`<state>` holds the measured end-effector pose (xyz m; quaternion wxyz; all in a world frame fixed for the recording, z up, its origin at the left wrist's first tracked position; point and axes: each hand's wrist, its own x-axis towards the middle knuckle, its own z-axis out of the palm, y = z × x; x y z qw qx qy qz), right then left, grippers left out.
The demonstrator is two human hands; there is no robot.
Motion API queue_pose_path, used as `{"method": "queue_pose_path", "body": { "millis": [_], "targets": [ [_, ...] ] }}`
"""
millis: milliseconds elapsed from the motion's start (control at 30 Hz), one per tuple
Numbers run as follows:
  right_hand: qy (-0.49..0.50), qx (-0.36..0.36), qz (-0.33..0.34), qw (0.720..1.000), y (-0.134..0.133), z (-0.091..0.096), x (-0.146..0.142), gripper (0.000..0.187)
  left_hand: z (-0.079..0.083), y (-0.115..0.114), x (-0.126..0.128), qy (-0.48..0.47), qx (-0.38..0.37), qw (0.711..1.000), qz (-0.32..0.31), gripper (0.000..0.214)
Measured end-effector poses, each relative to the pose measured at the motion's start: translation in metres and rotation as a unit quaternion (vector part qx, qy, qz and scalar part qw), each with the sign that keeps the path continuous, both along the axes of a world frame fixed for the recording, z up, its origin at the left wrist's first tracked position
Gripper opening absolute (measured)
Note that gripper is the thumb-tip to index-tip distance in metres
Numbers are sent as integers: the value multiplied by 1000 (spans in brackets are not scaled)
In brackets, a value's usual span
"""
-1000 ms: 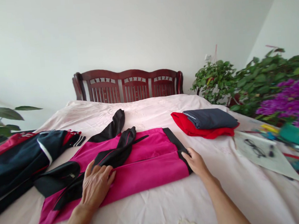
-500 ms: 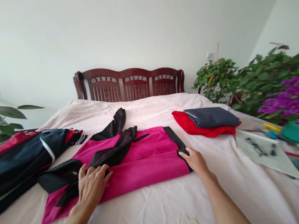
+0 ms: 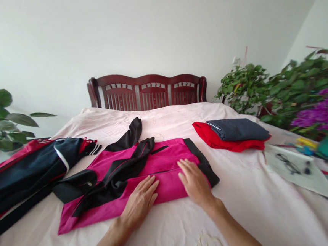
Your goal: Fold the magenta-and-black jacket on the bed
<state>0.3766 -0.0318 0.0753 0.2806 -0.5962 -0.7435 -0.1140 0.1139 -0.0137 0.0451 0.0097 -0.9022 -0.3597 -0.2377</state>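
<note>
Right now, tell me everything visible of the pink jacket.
The pink jacket looks like soft fabric: pink body, black collar, sleeves and hem band. It lies on the pale sheet, collar leftward, hem rightward, its near side apparently folded inward. One black sleeve crosses the body; the other stretches toward the headboard. The left hand and right hand rest on its pink near part.

Bare hands (image 3: 141, 197) (image 3: 195, 182): two. Magenta-and-black fabric jacket (image 3: 162, 164): one. Folded bright-red cloth garment (image 3: 210, 140): one. Folded dark-grey cloth garment (image 3: 239, 128): one. Dark-red wooden headboard (image 3: 150, 79): one, with three slatted panels (image 3: 154, 99). Black-framed eyeglasses (image 3: 286, 163): one pair.
</note>
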Motion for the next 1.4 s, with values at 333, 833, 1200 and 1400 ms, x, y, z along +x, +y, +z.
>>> {"method": "queue_pose_path", "body": {
  "millis": [333,833,1200,1400],
  "targets": [
    [-106,-179,61,976,-11,-21,-23,63,-26,3,-22,108,51,993,15,71],
    [-128,-154,-34,979,-7,-21,5,55,-5,-15,-14,82,-49,994,-44,71],
    [-88,-161,42,982,-15,-23,-34,58,-3,-17,-8,108,-92,987,-81,71],
    [-99,-144,25,984,-7,-36,-17,56,14,-23,-24,89,-141,981,-99,66]
  ]
}}
